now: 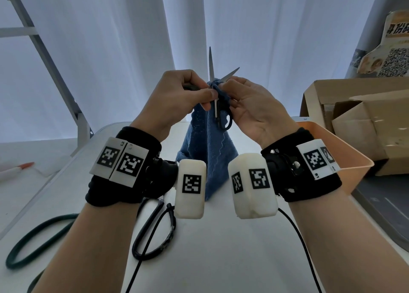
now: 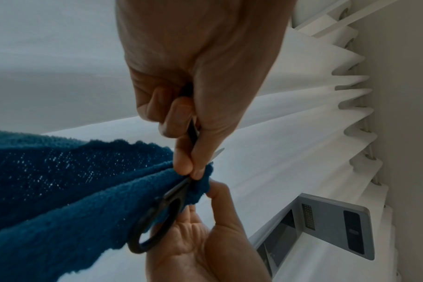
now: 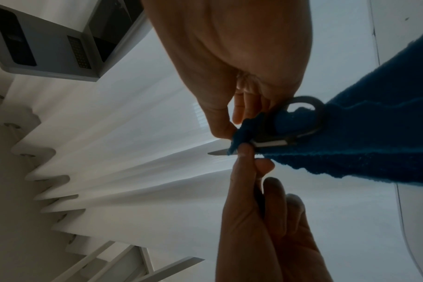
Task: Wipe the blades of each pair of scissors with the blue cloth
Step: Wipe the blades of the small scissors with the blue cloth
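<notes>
I hold a pair of black-handled scissors (image 1: 211,65) up over the table, blades spread and pointing upward. My left hand (image 1: 205,96) grips one handle and pinches near the pivot. My right hand (image 1: 225,87) pinches the blue cloth (image 1: 208,151) round the base of the blades, and the rest of the cloth hangs down to the table. The free handle loop (image 2: 155,227) dangles against the cloth (image 2: 61,190), below my left hand (image 2: 191,171) and over the right palm (image 2: 205,238). The right wrist view shows my right hand (image 3: 232,126) on the cloth (image 3: 374,133), one blade tip (image 3: 217,152) poking out.
A peach plastic bin (image 1: 345,151) stands at the table's right edge, with open cardboard boxes (image 1: 354,107) behind it. A black loop of strap or cable (image 1: 152,233) and a green cable (image 1: 33,242) lie on the white table (image 1: 221,259) near me. White curtains hang behind.
</notes>
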{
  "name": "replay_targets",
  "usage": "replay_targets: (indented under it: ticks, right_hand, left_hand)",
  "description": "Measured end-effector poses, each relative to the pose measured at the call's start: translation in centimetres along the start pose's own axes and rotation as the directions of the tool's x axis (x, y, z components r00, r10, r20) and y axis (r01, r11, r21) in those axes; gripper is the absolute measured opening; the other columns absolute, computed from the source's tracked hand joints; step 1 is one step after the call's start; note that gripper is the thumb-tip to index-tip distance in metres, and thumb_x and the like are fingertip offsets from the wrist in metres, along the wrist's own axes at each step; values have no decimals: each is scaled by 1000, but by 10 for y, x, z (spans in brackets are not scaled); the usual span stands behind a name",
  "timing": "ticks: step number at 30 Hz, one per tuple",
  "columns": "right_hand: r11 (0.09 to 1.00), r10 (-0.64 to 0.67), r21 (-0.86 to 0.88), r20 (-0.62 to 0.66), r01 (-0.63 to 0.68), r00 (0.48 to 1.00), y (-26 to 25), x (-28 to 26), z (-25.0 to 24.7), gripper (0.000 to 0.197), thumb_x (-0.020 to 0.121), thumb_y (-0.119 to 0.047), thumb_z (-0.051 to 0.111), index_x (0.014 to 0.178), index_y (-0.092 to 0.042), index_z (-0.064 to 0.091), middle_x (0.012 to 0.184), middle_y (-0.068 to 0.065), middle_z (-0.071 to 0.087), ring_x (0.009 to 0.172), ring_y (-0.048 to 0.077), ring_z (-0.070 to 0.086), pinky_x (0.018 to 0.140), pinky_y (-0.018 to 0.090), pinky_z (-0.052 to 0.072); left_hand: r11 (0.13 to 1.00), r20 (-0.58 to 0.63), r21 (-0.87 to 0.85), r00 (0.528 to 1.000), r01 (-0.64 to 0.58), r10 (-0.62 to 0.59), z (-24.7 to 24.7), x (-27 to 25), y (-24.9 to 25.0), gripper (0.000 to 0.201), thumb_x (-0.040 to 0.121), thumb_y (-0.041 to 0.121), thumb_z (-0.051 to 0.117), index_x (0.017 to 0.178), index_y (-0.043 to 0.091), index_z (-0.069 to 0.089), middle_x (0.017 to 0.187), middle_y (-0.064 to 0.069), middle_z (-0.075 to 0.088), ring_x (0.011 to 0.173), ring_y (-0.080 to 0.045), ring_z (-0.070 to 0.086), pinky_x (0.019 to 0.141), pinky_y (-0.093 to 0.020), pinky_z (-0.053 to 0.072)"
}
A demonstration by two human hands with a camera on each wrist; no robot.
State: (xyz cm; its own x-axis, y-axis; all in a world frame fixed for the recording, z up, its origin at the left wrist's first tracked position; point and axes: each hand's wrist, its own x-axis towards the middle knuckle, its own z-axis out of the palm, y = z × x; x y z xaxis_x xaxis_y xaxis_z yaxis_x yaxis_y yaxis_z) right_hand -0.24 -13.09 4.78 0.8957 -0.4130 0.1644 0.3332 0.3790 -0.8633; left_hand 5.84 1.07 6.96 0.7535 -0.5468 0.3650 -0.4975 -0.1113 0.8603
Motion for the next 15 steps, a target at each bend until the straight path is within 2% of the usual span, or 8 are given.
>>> replay_targets:
  ticks: [6,8,11,15]
  right_hand:
    - [999,7,31,-30,-6,1000,2,0,-2,36,88,-4,71,119,-4,53,103,18,66,84,24,66,79,30,58]
    - [1000,10,28,-24,-10,1000,1,0,-1,34,89,-4,70,119,-3,54,101,18,66,82,24,67,80,30,58]
    - [1000,13,-3,-9,-13,1000,0,-2,0,28,91,0,64,118,0,56,107,21,66,87,26,65,88,34,57]
    - [1000,-7,-6,-35,6,999,-2,-4,3,25,91,5,60,115,1,55,117,30,65,88,28,65,85,33,58]
  left_hand:
    - [1000,3,-17,1000,2,-1,-2,0,0,13,88,13,74,80,9,64,62,0,66,44,-3,43,46,-12,34]
    - [1000,4,-20,1000,6,-6,-3,1,0,13,88,13,74,80,10,64,61,0,66,44,-3,43,46,-12,34]
    - [1000,7,-2,1000,9,-9,-2,0,-1,11,87,12,74,83,8,65,61,0,67,45,-1,45,47,-12,35]
    - [1000,12,-6,1000,6,-6,1,0,-1,11,87,10,74,81,8,64,59,0,67,43,-1,44,46,-12,34]
